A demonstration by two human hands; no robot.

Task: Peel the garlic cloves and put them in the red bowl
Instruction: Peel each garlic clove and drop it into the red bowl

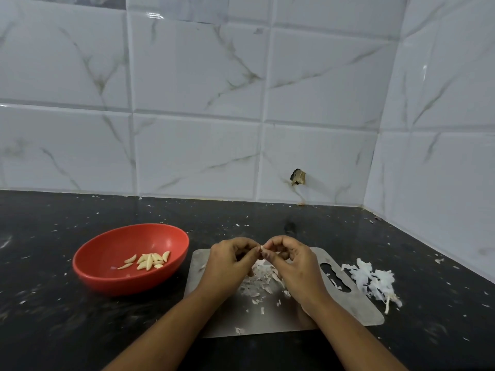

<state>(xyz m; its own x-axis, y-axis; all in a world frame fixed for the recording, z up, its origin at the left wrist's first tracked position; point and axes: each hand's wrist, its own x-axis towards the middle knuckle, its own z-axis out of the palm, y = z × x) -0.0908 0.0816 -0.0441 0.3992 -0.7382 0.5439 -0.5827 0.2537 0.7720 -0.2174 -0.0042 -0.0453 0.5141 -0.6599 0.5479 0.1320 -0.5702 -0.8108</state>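
The garlic clove (pixel 262 249) sat right where the two hands met, only its pale tip showing between the fingertips. It was held in the air above the far edge of the steel cutting board (pixel 348 311). The left hand (pixel 230 259) pinched it from one side with its fingers curled in tight. The right hand (pixel 290 261) pinched it from the other, thumb and forefinger closed on the clove and the remaining fingers bent loosely beneath. Both forearms reached in from the lower edge and converged at the clove, wrists raised off the board.

The red bowl (pixel 120 286) stood on the black countertop (pixel 67 330) just left of the board, well apart from the hands. A small cluster of peeled cloves (pixel 150 259) lay in its bottom. Loose skins (pixel 261 279) lay scattered on the board under the hands (mostly small flakes). A larger heap of papery skins (pixel 372 281) lay on the counter beside the board's right end.
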